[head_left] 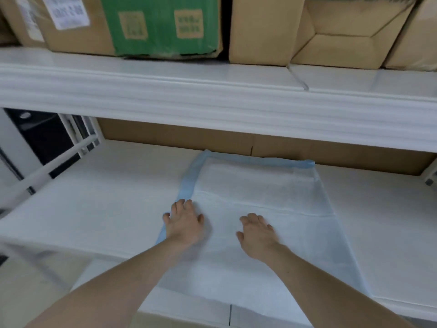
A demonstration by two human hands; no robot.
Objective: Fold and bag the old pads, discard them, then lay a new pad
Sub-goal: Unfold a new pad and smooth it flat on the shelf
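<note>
Pad (260, 185) spread across the lower shelf (94, 209) at centre frame, blue border running up its left side, and both palms are flat on its near half, fingers straight, gripping nothing. The left hand (184, 223) presses at the blue left edge while the right hand (256, 235) sits just beside it toward the middle. The risk from here: the near edge seems to overhang the shelf front, though blur makes that uncertain, so a hard forward sweep could bunch or drag it askew.

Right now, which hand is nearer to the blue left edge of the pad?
Left. The left hand rests flat on the pad touching its blue left edge; the right hand lies flat nearer the middle.
</note>
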